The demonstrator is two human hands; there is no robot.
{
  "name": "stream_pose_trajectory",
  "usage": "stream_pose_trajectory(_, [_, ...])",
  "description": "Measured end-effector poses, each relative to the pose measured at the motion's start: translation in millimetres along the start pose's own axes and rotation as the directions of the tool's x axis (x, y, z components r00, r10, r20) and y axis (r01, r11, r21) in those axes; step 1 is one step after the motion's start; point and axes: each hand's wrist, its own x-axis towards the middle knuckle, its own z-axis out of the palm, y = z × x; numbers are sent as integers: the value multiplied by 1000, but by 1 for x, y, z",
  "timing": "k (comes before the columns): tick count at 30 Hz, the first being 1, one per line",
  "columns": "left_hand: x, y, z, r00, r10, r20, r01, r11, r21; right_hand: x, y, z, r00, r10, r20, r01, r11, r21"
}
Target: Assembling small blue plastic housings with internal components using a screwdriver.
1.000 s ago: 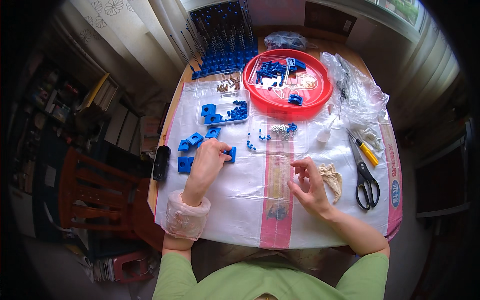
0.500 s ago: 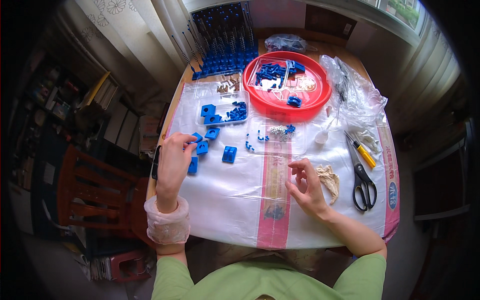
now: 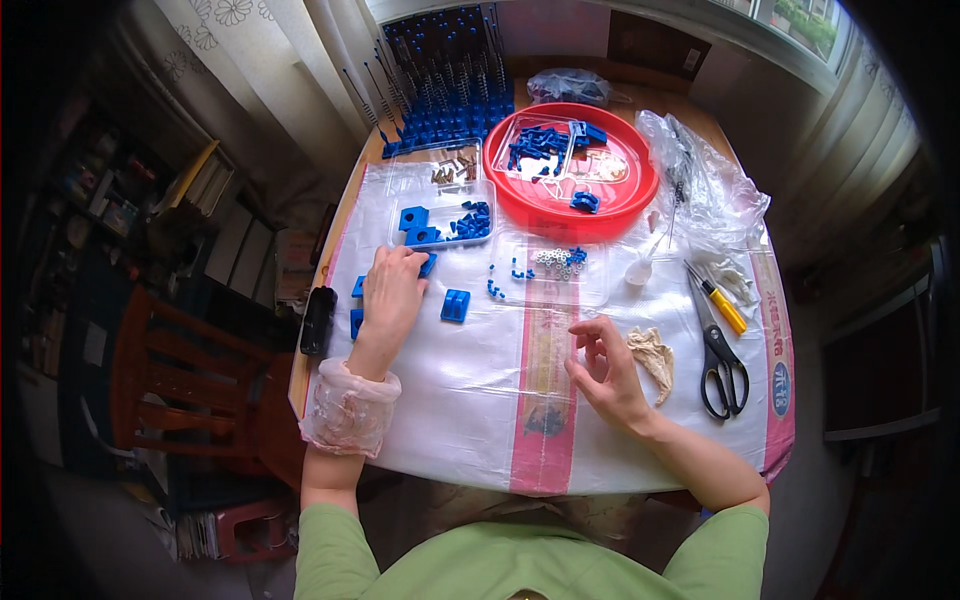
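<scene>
My left hand reaches over the left part of the table, its bent fingers closed at the edge of a small blue plastic block. Part of that block is hidden under the fingers. Two more blue blocks peek out left of the hand, one of them a lower block. To the hand's right lies a separate grooved blue block. My right hand rests on the cloth beside a crumpled beige cloth scrap. Its fingers are curved, apart from the thumb, with nothing visible between them.
Beyond the left hand is a clear box of blue parts. A clear tray holds white rings and tiny blue pieces. Farther back are a red basin and a rack of springs. Scissors and a yellow-handled tool lie right.
My left hand has moved right from the leftmost blocks to another blue block, uncovering a black object at the table's left edge. My right hand keeps its pose.
</scene>
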Motion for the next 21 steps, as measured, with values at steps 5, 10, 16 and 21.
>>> stream_pose_trajectory(5, [0, -9, 8, 999, 2, -34, -3, 999, -44, 0, -3, 1, 1000, 17, 6, -17, 1000, 10])
stream_pose_trajectory(10, [-1, -12, -5, 999, -7, -37, -5, 950, -313, -1, 1, 1, 1000, 18, 0, -18, 1000, 23])
stream_pose_trajectory(16, [-9, -16, -19, 988, -79, 135, 153, 683, -714, 0, 0, -1, 999, 11, 39, -11, 1000, 4])
stream_pose_trajectory(21, [-8, -12, -16, 970, -177, 165, 239, 609, -756, 0, 0, 1, 999, 36, 20, -37, 999, 21])
